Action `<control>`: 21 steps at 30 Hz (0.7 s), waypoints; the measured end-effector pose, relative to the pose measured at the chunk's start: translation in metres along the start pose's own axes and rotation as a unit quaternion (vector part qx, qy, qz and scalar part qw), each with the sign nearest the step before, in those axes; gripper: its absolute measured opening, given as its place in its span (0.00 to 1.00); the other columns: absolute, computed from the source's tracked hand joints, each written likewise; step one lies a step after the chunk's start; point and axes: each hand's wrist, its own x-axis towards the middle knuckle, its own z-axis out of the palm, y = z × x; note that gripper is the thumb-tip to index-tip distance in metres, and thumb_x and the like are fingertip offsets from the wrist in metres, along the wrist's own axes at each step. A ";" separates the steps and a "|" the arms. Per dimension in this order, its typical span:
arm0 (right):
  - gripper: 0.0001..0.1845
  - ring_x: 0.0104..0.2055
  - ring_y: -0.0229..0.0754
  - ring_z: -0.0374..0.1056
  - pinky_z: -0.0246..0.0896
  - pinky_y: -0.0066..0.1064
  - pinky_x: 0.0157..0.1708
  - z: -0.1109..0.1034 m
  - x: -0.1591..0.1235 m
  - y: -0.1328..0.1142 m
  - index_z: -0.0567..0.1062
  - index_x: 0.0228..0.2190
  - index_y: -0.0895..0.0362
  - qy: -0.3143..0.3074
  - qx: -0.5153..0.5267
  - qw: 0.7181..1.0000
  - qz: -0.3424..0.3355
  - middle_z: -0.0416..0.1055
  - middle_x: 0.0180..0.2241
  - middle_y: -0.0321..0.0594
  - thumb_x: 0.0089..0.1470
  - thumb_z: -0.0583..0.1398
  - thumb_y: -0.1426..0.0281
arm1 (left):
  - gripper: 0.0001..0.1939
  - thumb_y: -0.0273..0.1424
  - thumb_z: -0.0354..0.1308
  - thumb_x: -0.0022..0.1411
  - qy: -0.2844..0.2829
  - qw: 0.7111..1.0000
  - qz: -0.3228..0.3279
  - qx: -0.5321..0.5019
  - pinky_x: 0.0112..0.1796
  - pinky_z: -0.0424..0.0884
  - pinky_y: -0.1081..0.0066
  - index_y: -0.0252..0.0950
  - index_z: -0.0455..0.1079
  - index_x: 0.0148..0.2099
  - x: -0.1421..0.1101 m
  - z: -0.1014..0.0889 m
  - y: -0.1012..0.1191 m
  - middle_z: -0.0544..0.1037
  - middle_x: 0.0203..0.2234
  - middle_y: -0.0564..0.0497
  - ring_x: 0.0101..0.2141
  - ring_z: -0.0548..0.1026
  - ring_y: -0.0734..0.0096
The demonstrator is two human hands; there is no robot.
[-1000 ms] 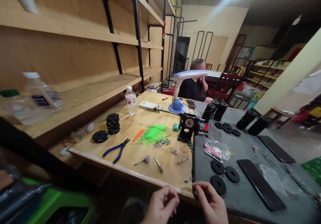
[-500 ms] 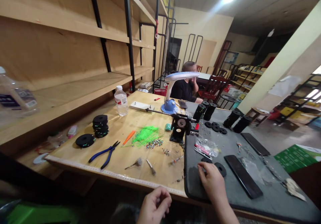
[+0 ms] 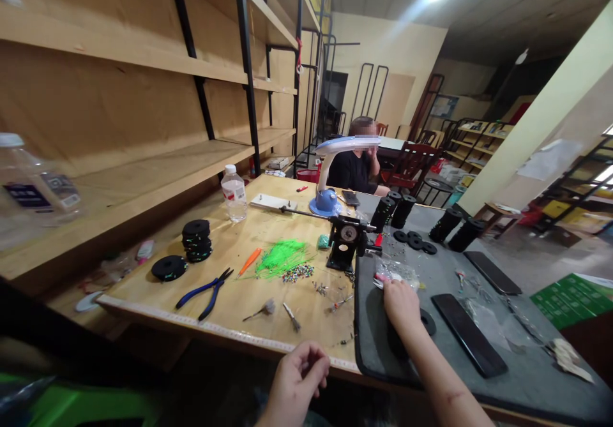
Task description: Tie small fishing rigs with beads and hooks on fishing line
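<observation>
My right hand reaches over the dark grey mat, its fingers closed on a small pair of metal thread snips; most of the snips is hidden under the fingers. Just beyond lies a clear plastic bag with something pink in it. A black foam ring shows partly behind my right wrist. My left hand is held at the table's front edge with its fingers curled in. Whatever may be between those fingers is hidden.
A black hand-cranked winder stands mid-table. Left of it lie green strands, beads, an orange tool and blue pliers. Black spools, a bottle and a lamp stand around. A person sits beyond.
My right hand has moved forward from beside the black foam rings onto the thread snips. The left hand stays curled near the table edge. The view has shifted slightly.
</observation>
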 end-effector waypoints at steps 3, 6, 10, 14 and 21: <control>0.11 0.36 0.51 0.72 0.57 0.34 0.31 -0.004 0.002 -0.001 0.79 0.31 0.61 0.013 0.016 1.000 -0.018 0.78 0.31 0.52 0.54 0.56 0.80 | 0.20 0.47 0.61 0.54 0.006 1.000 -0.002 -0.005 0.21 0.63 0.78 0.33 0.67 0.29 0.001 0.000 0.001 0.69 0.19 0.53 0.22 0.68 0.75; 0.09 0.38 0.52 0.71 0.59 0.35 0.34 -0.010 0.002 0.001 0.78 0.33 0.61 0.042 0.057 0.996 -0.048 0.77 0.33 0.52 0.55 0.56 0.77 | 0.20 0.47 0.61 0.54 0.008 1.000 -0.006 -0.011 0.21 0.63 0.78 0.33 0.67 0.29 0.002 0.000 0.002 0.69 0.19 0.54 0.22 0.68 0.75; 0.10 0.44 0.52 0.69 0.60 0.37 0.43 -0.020 -0.002 0.004 0.75 0.33 0.59 0.100 0.147 0.982 -0.064 0.76 0.39 0.51 0.58 0.53 0.73 | 0.20 0.47 0.62 0.52 0.018 0.999 -0.020 -0.024 0.19 0.61 0.79 0.33 0.66 0.28 0.003 0.002 0.006 0.69 0.18 0.55 0.20 0.67 0.76; 0.12 0.36 0.47 0.72 0.65 0.34 0.35 -0.034 -0.026 -0.011 0.67 0.38 0.58 0.146 0.252 0.957 -0.011 0.76 0.35 0.49 0.62 0.46 0.69 | 0.20 0.46 0.63 0.51 0.027 0.999 -0.035 -0.022 0.19 0.61 0.79 0.34 0.66 0.28 0.004 0.003 0.008 0.68 0.18 0.55 0.20 0.68 0.75; 0.12 0.14 0.36 0.58 0.50 0.24 0.14 -0.043 -0.102 -0.048 0.63 0.31 0.52 -0.030 0.665 0.745 0.047 0.62 0.15 0.27 0.61 0.49 0.59 | 0.13 0.39 0.58 0.59 0.015 0.997 0.007 0.070 0.22 0.62 0.78 0.34 0.68 0.30 -0.002 -0.002 0.002 0.68 0.18 0.55 0.22 0.68 0.75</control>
